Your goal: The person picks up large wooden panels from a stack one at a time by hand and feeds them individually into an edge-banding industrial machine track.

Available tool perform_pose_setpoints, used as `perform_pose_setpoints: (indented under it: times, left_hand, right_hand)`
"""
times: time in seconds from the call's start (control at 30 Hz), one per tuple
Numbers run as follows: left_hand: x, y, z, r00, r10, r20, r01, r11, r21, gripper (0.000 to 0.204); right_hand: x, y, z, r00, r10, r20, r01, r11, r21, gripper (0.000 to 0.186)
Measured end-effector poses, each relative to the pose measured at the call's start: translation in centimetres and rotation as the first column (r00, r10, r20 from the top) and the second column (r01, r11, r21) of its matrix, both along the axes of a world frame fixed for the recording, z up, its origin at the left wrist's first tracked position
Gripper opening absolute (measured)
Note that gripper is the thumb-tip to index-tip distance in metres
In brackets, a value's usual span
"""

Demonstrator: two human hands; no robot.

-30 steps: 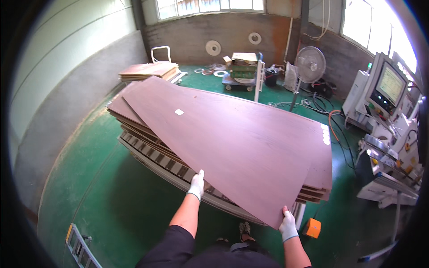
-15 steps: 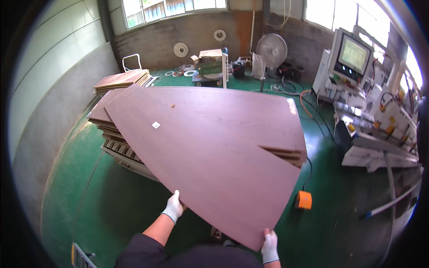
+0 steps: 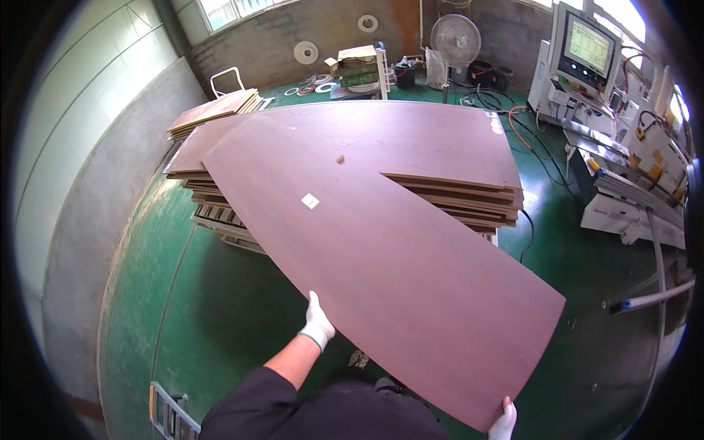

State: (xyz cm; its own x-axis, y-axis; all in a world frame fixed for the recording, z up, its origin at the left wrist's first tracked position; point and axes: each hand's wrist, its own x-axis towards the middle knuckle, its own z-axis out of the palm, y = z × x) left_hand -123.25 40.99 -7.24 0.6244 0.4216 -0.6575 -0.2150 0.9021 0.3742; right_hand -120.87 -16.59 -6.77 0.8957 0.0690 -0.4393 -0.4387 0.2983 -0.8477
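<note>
a large reddish-brown panel (image 3: 411, 271) lies aslant over a stack of boards (image 3: 455, 202); its far part is borne by the stack, and its near part juts out over the green floor (image 3: 235, 315). its long left edge is gripped by the gloved left hand (image 3: 318, 324), thumb up on the edge, fingers hidden beneath. the near corner is held by the gloved right hand (image 3: 504, 424), thumb uppermost; that hand is partly cut off by the picture's lower rim, so how far its fingers are wrapped underneath cannot be told.

for good handling, the overhang should be carried evenly by both hands, so that the panel is not twisted or its corner knocked. it is best slid flat, with its far end supported by the boards below. the small brown chip (image 3: 339, 158) by its far edge should be watched for, as a face could be scratched by it.

a white square label (image 3: 310, 201) is stuck on the panel; its small dark mark cannot be read. lines are shown on the machine's screen (image 3: 589, 45), too small to be made out. on the green-sided carton (image 3: 359, 75), no print can be read.
</note>
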Motion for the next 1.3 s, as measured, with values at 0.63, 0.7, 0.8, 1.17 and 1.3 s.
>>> perform_pose_setpoints:
  times: [0.63,0.7,0.8,1.17,1.3]
  left_hand:
    - [-13.7,-0.4,1.2,0.945,-0.324,-0.05,0.325,0.946,0.013,0.078]
    - [-13.4,-0.2,2.3,0.931,-0.357,-0.08,0.349,0.932,-0.093,0.076]
    - [-13.4,-1.4,4.7,0.884,-0.467,0.012,0.466,0.879,-0.102,0.072]
    - [-13.0,-0.9,2.5,0.537,-0.805,0.252,0.817,0.422,-0.393,0.075]
    - [-7.4,4.6,0.3,0.789,-0.606,0.103,0.613,0.788,-0.055,0.062]
  right_hand:
    - [25.0,34.0,5.8,0.623,0.749,-0.225,-0.257,-0.076,-0.963,0.064]
    - [24.2,32.1,4.3,0.665,0.723,-0.187,-0.212,-0.057,-0.976,0.065]
    - [22.7,28.8,5.9,0.742,0.649,-0.167,-0.199,-0.025,-0.98,0.066]
    - [13.8,9.7,2.3,0.946,0.233,-0.228,-0.221,-0.056,-0.974,0.07]
    - [6.7,7.1,3.7,0.953,0.155,-0.259,-0.262,0.0,-0.965,0.069]
